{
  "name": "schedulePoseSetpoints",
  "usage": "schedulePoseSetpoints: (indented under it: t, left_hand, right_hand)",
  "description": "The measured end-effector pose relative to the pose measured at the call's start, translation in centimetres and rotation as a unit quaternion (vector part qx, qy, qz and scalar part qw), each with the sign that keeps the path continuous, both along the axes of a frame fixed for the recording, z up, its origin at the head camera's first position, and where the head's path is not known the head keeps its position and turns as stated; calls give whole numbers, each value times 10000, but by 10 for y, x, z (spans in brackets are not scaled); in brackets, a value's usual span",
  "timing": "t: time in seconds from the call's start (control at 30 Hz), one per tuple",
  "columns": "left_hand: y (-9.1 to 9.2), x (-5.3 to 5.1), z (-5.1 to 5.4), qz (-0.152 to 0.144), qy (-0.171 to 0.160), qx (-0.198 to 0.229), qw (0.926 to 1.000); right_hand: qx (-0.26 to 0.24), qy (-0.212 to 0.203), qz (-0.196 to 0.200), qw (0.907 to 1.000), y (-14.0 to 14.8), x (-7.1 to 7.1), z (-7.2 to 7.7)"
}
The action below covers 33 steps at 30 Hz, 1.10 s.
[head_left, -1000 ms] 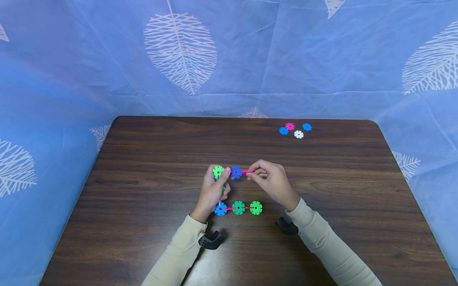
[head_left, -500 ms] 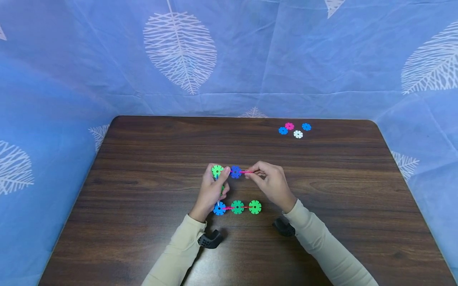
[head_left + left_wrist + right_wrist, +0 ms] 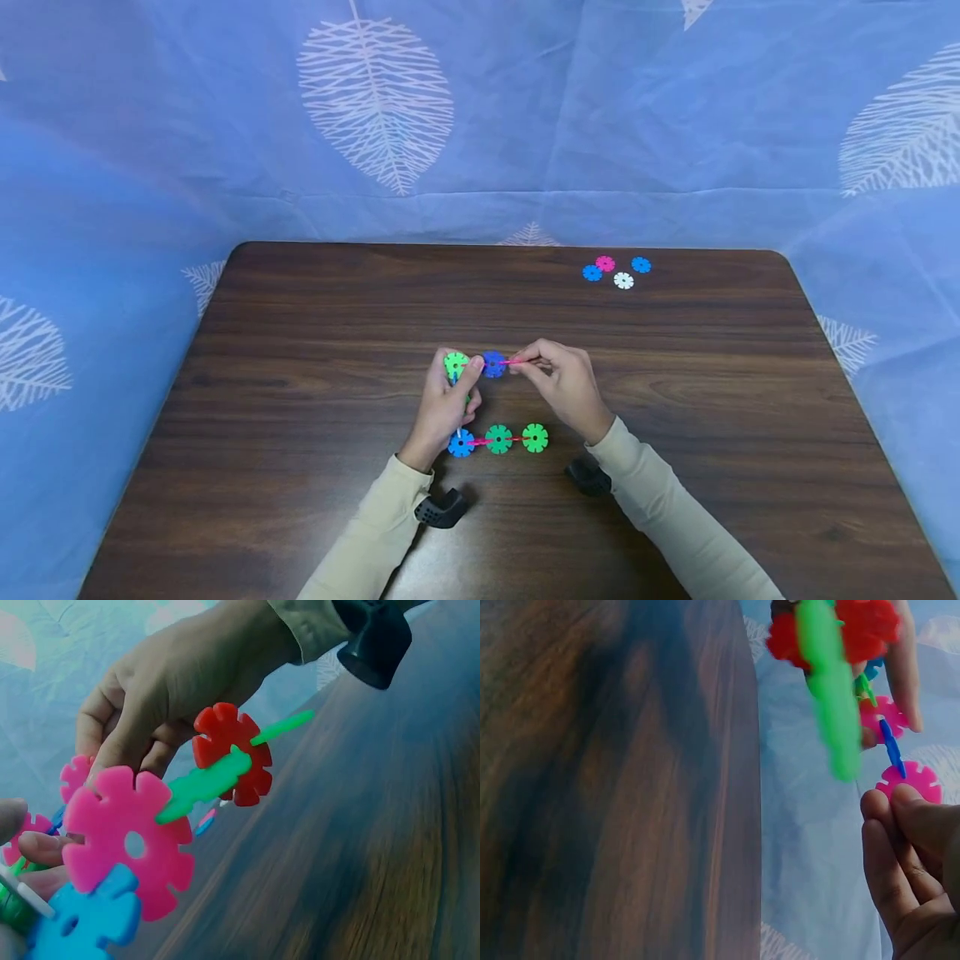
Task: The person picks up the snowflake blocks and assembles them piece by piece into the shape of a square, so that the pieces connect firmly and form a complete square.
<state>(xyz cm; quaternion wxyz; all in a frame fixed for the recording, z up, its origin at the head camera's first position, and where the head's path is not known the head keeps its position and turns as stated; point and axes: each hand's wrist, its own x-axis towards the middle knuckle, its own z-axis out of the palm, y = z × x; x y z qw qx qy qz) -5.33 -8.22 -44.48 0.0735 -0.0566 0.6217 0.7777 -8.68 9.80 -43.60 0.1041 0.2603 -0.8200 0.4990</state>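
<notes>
Notched plastic discs are joined edge to edge in a bent chain. My left hand (image 3: 448, 400) grips the chain's left side, its thumb near a light green disc (image 3: 456, 365); fingers hide part of that side. To the right is a blue disc (image 3: 493, 364) with a pink disc (image 3: 922, 782) slotted into it. Thumb and fingers of my right hand (image 3: 561, 379) pinch this pink disc, edge-on in the head view. The lower arm runs from another blue disc (image 3: 461, 443) through a darker green disc (image 3: 498, 439) to a bright green disc (image 3: 536, 437), with reddish discs edge-on between.
Loose discs lie near the far edge of the wooden table (image 3: 337, 292): a pink one (image 3: 605, 263), a white one (image 3: 623, 281) and two blue ones, including the right one (image 3: 641, 264). A blue leaf-patterned cloth (image 3: 510, 108) hangs behind.
My right hand and forearm have shifted slightly left, still pinching the pink disc. My left hand keeps its grip on the chain. The whole head view has drifted a little.
</notes>
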Motion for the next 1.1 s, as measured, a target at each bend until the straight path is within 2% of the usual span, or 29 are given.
schedulePoseSetpoints:
  t: [0.17, 0.27, 0.4, 0.53, 0.67, 0.83, 0.93, 1.1]
  left_hand:
    - [-5, -2, -2, 56, -50, 37, 10000]
    - [-6, -2, -3, 24, -120, 190, 9997]
    - [-7, -2, -4, 98, -205, 299, 9993]
    - [-10, -2, -6, 184, -229, 310, 9991]
    - [-12, -2, -7, 183, -241, 387, 9988]
    - [-14, -3, -9, 233, -305, 489, 9981]
    - [-14, -3, -9, 247, -350, 480, 9979]
    - [-14, -5, -6, 175, -381, 459, 9981]
  right_hand:
    - [142, 55, 46, 9999, -3, 0, 0]
    - [164, -67, 99, 9998, -1, 2, -1]
    - [347, -497, 20, 9982, 12, 2, -5]
    - [672, -1033, -444, 9914, 36, -5, -11]
    - [1148, -1375, -1155, 9770, 63, -21, -18]
    - [1676, -1646, -1939, 9525, 91, -46, -24]
    - [1773, -1691, -2153, 9453, 104, -62, -27]
    - [1667, -1654, -2450, 9407, 119, -88, -28]
